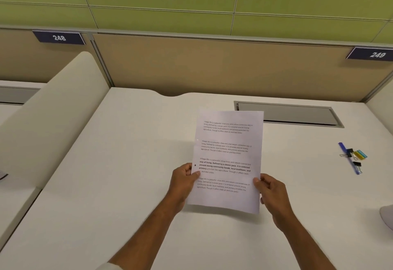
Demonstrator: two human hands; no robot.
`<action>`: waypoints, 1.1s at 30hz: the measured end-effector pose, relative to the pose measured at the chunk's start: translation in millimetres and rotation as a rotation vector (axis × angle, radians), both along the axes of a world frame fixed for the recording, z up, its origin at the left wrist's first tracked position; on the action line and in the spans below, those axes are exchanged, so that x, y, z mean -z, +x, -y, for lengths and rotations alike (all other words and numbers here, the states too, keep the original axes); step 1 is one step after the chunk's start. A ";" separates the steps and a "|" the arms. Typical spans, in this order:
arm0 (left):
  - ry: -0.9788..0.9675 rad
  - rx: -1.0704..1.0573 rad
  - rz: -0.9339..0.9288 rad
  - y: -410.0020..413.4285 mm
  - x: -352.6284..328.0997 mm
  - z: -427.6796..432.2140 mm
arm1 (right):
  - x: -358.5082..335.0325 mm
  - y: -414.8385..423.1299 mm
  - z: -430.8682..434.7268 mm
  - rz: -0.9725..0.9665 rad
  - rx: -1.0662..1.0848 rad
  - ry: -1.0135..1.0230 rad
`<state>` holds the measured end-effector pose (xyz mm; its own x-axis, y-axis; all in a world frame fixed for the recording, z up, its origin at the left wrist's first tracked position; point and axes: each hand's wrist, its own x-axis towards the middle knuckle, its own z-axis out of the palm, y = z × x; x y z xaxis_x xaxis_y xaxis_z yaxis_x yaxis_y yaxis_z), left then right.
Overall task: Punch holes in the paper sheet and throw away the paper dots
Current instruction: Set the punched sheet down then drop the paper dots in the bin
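Observation:
A white paper sheet with several printed paragraphs is held up above the desk, tilted slightly. A small dark hole shows near its left edge, and a fainter one higher up. My left hand pinches the sheet's left edge just below the dark hole. My right hand grips the right edge lower down. No hole punch is in view.
The white desk has a grey cable flap at the back right. A blue ruler with binder clips and coloured tabs lies at the right. A cream divider rises on the left. A grey object pokes in at the right edge.

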<state>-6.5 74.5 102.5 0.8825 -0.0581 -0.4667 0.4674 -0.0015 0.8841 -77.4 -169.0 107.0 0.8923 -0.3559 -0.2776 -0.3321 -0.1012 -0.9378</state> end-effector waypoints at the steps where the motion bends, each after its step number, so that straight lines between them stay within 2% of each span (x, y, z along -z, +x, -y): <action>1: 0.004 -0.004 -0.011 -0.1 1.0 -2.1 | 0.3 0.4 -0.5 0.000 -0.013 0.009; 10: 0.135 -0.123 -0.011 2.4 11.9 -40.0 | 14.5 17.5 -39.6 -0.045 -0.085 0.075; 19: 0.343 -0.324 0.066 17.1 13.7 -120.7 | 34.5 51.4 -130.6 -0.079 -0.171 0.104; 26: 0.544 -0.427 0.162 27.6 28.1 -183.2 | 54.8 79.0 -206.6 -0.081 -0.225 0.044; 33: 0.690 -0.483 0.166 46.1 46.8 -227.4 | 61.2 100.6 -268.1 -0.110 -0.227 -0.068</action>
